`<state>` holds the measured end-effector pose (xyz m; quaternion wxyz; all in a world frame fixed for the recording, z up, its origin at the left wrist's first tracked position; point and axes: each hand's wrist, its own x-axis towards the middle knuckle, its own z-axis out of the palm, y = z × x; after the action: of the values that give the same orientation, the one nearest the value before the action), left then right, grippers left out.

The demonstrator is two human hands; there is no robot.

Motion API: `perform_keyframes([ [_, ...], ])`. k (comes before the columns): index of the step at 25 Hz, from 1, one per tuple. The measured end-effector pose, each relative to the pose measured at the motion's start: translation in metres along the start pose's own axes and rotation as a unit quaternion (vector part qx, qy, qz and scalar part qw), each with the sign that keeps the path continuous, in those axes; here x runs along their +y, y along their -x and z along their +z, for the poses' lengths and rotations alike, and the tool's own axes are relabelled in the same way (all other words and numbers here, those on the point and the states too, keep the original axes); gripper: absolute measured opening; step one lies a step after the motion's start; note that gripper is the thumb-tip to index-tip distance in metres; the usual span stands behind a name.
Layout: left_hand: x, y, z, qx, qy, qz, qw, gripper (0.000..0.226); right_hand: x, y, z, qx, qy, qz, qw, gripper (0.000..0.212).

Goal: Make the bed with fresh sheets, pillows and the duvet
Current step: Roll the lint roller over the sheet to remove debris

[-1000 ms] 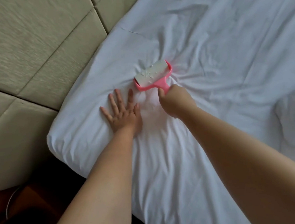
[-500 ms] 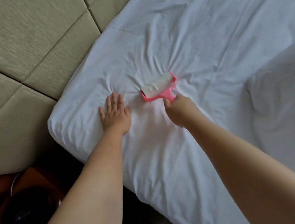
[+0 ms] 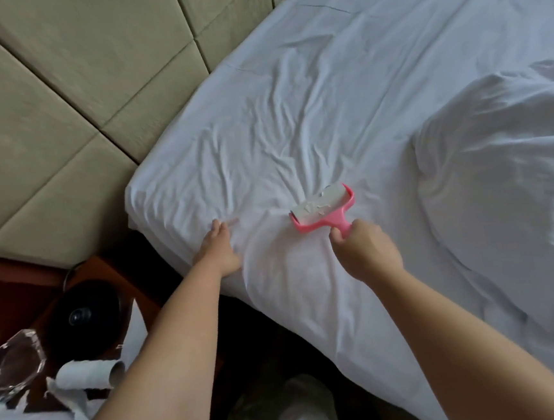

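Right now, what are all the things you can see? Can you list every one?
sheet: one, white, spread wrinkled over the bed
duvet: one, white, bunched on the bed's right side
lint roller: one, pink with a white roll, on the sheet
headboard: one, beige padded panels, behind the bed
nightstand: one, reddish brown, beside the bed
paper tube: one, white, on the nightstand
left hand: one, flat on the sheet
right hand: one, gripping the lint roller's handle
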<state>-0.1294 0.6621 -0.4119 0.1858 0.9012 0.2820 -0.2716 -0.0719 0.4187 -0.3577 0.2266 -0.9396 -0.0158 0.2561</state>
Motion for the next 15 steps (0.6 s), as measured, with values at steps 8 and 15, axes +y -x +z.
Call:
perform_keyframes([
  [8,-0.013,-0.024,-0.006,-0.055,-0.101,-0.04,0.993,0.15,-0.044,-0.026,0.055,-0.022,0.035,-0.035,0.999,0.039],
  [15,-0.022,-0.052,-0.005,-0.036,-0.148,-0.013,0.988,0.159,-0.116,-0.092,0.072,-0.008,0.022,-0.058,0.998,0.041],
])
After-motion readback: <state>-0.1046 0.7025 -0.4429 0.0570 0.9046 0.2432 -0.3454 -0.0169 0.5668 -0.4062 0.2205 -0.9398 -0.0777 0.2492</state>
